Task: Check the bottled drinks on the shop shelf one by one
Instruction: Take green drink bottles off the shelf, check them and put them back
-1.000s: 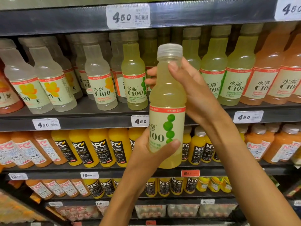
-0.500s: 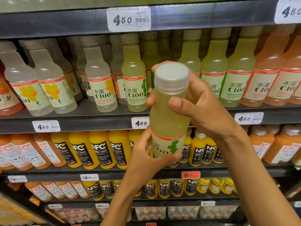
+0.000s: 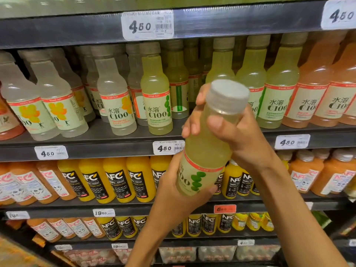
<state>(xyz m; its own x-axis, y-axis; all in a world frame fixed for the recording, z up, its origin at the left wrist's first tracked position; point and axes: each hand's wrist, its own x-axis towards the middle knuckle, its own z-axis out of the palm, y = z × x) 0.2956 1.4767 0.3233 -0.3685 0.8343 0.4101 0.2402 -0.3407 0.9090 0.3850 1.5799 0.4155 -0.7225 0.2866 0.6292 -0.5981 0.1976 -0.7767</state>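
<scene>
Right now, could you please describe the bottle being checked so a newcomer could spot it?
Before the drinks shelf, both hands hold a pale green bottle: left hand low, right hand high. Unlike its shelved neighbours, it tilts, white cap toward the camera.

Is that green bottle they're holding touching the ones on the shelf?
Apart. The head view shows the green bottle held by both hands, left hand and right hand, out in front of the shelf bottles.

We see two bare forearms, no sleeves reaching the wrists; our left hand (image 3: 174,191) and right hand (image 3: 237,135) wear nothing.
</scene>
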